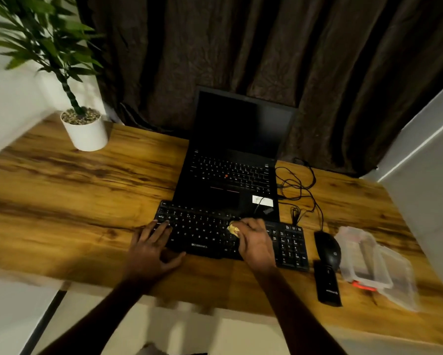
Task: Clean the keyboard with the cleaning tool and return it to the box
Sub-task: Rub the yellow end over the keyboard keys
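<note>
A black keyboard [202, 233] lies on the wooden desk in front of an open laptop. My left hand [152, 248] rests on the keyboard's left end with its fingers spread over the keys. My right hand [255, 239] holds a yellowish lump of cleaning tool [233, 229] pressed onto the keys right of the middle; most of the lump is hidden under my fingers. A clear plastic box [376, 267] with an orange clip stands open at the desk's right, its lid beside it.
The black laptop [230, 172] sits behind the keyboard with its screen dark. A black mouse [328, 248], a small black device [328, 285] and tangled cables [297, 190] lie to the right. A potted plant [84, 129] stands at the back left. The wooden desk [74, 196] ends close to my body.
</note>
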Available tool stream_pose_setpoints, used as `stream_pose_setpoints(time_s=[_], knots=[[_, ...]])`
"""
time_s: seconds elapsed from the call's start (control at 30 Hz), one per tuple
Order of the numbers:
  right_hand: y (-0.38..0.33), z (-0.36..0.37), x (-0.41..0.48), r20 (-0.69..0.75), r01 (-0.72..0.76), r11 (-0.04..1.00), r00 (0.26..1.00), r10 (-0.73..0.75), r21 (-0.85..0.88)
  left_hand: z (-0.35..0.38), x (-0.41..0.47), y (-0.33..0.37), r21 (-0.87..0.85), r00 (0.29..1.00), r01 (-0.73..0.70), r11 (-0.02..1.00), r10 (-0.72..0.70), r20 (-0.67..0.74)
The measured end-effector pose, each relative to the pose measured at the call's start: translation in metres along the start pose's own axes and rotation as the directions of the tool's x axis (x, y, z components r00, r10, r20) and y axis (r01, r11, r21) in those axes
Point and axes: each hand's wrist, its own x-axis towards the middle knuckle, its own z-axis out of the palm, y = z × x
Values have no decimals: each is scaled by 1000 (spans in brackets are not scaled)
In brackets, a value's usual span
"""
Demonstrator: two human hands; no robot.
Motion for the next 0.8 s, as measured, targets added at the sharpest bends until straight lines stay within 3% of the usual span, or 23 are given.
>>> stream_pose_setpoints(time_s=[0.13, 0.37, 0.5, 0.63, 0.7, 0.8], knots=[[-34, 14, 13, 33, 65, 998, 997, -66, 13, -2, -1, 0, -7, 999, 30, 1000, -30, 13], [-94, 42, 23, -52, 185, 982, 982, -183, 41, -1, -2, -3, -48, 997, 30, 998, -27, 69], [-109, 49, 24, -104, 226, 973, 970, -221, 37, -2, -4, -8, -78, 996, 30, 997, -24, 83], [-113, 45, 26, -61, 275, 961, 960, -273, 34, -3, -3, -11, -152, 997, 59, 987, -50, 66], [-114, 43, 26, -19, 192, 972, 981, -191, 138, -5, -2, -12, -219, 998, 65, 974, -60, 25], [-117, 44, 22, -121, 83, 950, 991, -49, 300, -10, 2, -14, -323, 997, 7, 946, -30, -67]])
